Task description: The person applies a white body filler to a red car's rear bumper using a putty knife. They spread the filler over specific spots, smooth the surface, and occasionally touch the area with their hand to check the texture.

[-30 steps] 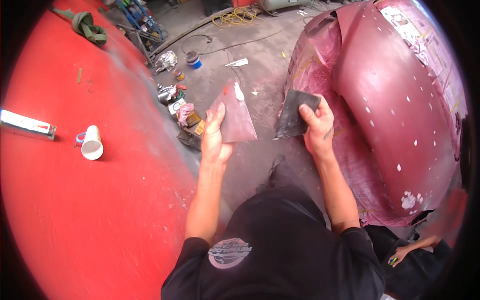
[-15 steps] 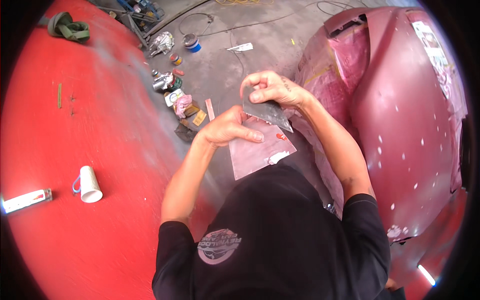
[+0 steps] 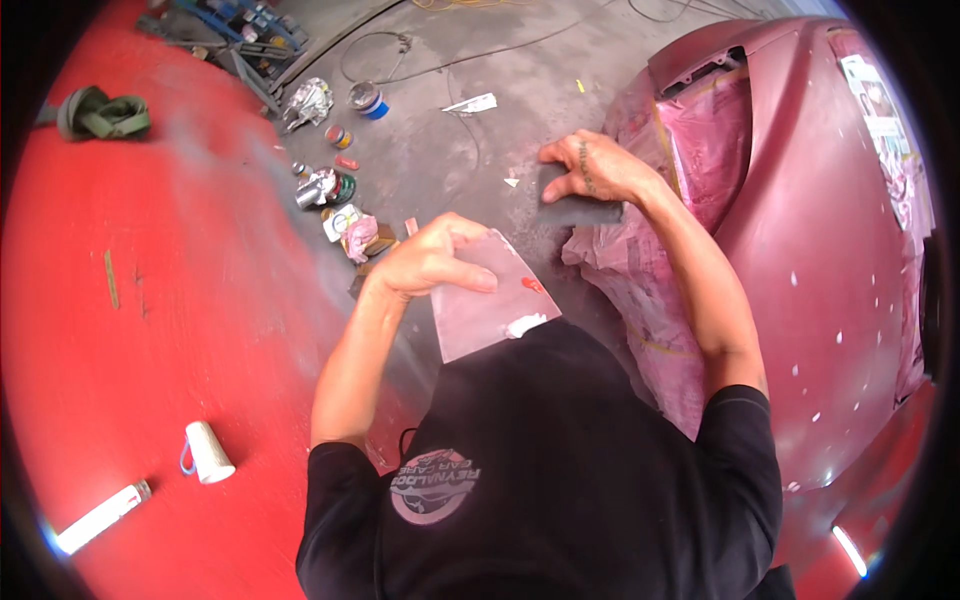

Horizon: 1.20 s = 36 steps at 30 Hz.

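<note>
My left hand (image 3: 440, 262) is closed on a flat pinkish board (image 3: 465, 325), with the thumb lying on its top face. On that board sit a dab of white paste (image 3: 525, 326) and a small spot of red paste (image 3: 532, 284). Off to the right and farther away, my right hand (image 3: 597, 168) grips a dark grey flat spreader (image 3: 582, 211) between thumb and fingers. The spreader is apart from the board and slightly blurred. Beside my right forearm stands a large dull-maroon car body (image 3: 815, 250) dotted with pale spots.
Pink masking film (image 3: 640, 300) hangs along the car body. A red surface (image 3: 200, 350) fills the left, bearing a white cup (image 3: 208, 453), a lit tube lamp (image 3: 105, 517) and a green strap (image 3: 105, 116). Cans (image 3: 368, 101), crumpled foil (image 3: 308, 104) and a hose (image 3: 520, 45) lie on the floor.
My right hand has drawn the spreader away from the board, to the right. My left hand with the board has shifted slightly left. The view has moved a little.
</note>
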### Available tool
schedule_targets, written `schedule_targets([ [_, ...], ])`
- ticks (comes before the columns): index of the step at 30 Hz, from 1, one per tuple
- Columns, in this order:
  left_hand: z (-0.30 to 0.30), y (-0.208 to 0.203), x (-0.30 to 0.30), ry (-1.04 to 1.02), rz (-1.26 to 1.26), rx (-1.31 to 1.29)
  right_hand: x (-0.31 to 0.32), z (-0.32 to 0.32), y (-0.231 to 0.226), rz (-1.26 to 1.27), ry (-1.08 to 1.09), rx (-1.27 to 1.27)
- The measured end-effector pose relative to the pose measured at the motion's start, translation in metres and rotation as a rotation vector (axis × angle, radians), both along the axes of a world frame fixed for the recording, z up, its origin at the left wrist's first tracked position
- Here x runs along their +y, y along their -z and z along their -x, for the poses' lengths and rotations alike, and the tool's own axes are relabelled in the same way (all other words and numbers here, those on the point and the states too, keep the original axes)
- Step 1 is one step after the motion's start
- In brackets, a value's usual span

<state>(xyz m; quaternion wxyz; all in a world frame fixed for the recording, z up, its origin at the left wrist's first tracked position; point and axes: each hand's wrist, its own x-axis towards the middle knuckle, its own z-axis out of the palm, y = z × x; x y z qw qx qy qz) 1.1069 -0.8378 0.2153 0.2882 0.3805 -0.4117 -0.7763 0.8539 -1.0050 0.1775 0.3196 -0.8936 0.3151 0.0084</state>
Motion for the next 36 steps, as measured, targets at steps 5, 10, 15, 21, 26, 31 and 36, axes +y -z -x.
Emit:
schedule_targets([
  [5,-0.024,0.012,-0.061,-0.096,-0.021,-0.073,-0.03,0.004,-0.033,0.062,0.102,-0.433],
  [10,-0.062,0.035,-0.137,-0.042,-0.063,-0.098,-0.042,-0.023,-0.049,0.492,-0.167,-0.456],
  [15,-0.104,0.049,-0.232,0.072,-0.105,-0.046,-0.105,-0.083,-0.038,0.666,-0.196,-0.393],
  [21,-0.151,0.035,-0.358,0.298,0.114,-0.176,-0.231,-0.115,0.005,0.447,0.293,-0.357],
  [26,-0.178,0.024,-0.444,0.159,-0.108,0.08,-0.295,-0.087,0.083,-0.357,0.896,-0.435],
  [31,-0.177,0.053,-0.494,0.123,-0.091,0.208,-0.255,-0.066,0.193,-0.51,1.258,-0.706],
  [36,-0.158,0.102,-0.557,0.03,-0.31,0.285,-0.3,-0.079,0.17,-1.036,1.372,-1.316],
])
